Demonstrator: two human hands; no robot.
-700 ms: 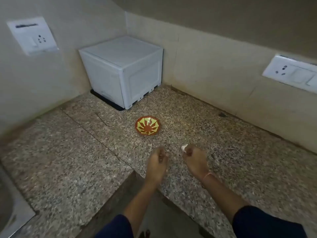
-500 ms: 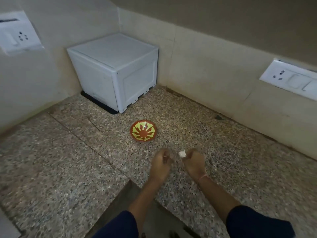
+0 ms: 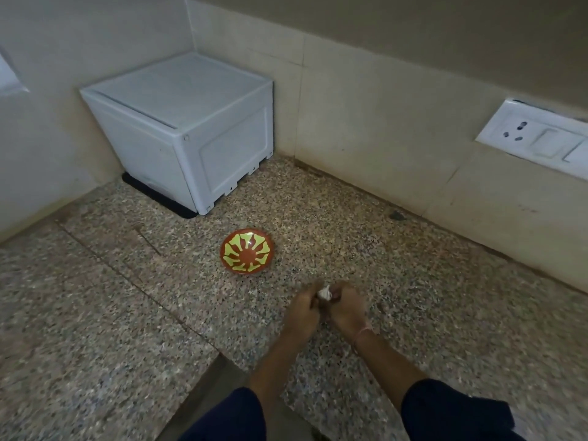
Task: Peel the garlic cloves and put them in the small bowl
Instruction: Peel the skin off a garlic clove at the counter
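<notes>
A small white garlic piece shows between my two hands, just above the granite counter. My left hand and my right hand are pressed together, fingers of both curled round the garlic. Most of it is hidden by my fingers. The small bowl, orange-red with a yellow-green sun pattern, sits on the counter a little beyond and left of my hands. Nothing is visible inside it.
A white plastic box on a black mat stands in the back corner. A white socket and switch plate is on the right wall. The speckled granite counter has a cut-out edge near my forearms.
My hands, apart before with the garlic pinched in the right one, have come together on the garlic. The camera has shifted, so the box and bowl sit lower and further left.
</notes>
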